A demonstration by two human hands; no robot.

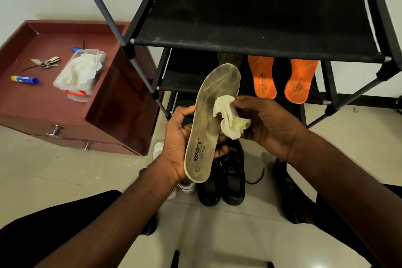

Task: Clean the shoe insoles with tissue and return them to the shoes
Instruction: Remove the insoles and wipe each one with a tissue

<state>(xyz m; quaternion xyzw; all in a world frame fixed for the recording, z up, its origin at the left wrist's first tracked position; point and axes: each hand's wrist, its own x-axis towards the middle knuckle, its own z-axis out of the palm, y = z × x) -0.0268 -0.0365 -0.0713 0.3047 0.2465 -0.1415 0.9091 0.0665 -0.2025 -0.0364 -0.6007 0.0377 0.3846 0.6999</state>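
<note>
A grubby insole is being gripped round its heel end by the left hand, out in front of the rack. A crumpled tissue is being pinched in the right hand and pressed against the insole's middle. Two orange insoles are lying on the lower shelf, and black shoes are sitting on the floor right below.

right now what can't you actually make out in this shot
Head view only:
- Underside of the grey insole: faces away; left hand covers its edge.
- Insole surface under the tissue that the right hand pinches.
- Third insole on the lower shelf: mostly behind the grey one and the upper shelf.
- Black shoes: interiors too dark to tell.
</note>
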